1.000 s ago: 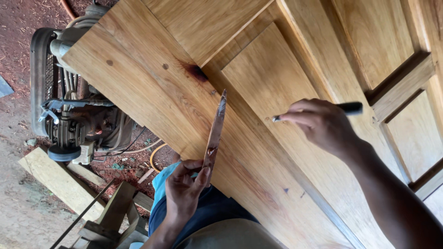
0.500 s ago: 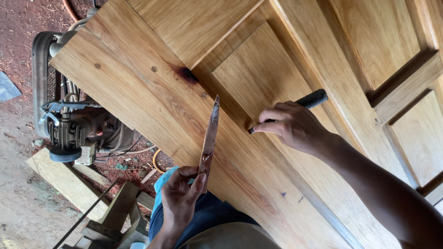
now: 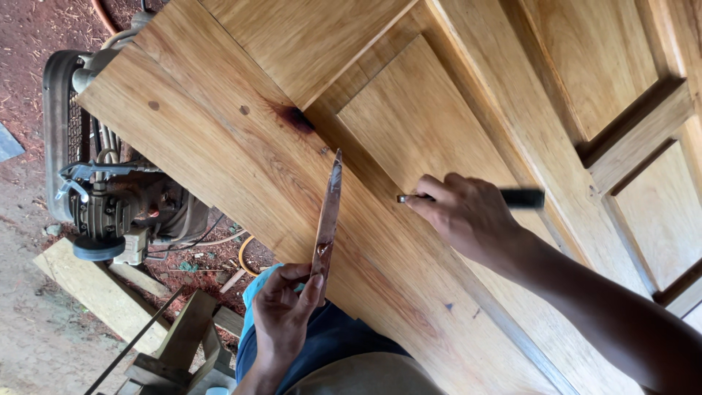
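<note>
Fingers of the left hand [image 3: 287, 311] pinch a putty knife [image 3: 327, 216] at six o'clock, blade up as a palette; the right hand [image 3: 468, 216] grips a black-handled tool [image 3: 521, 197], tip pressed into the wooden door [image 3: 241, 146] groove.

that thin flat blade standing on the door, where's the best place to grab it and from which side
Probably at its near, lower end, coming from the door's near edge. The thin blade tapers to a point far out over the wooden door, while its wider near end overhangs the edge, where the left hand pinches it. The right hand works a dark-handled tool nearby.
</note>
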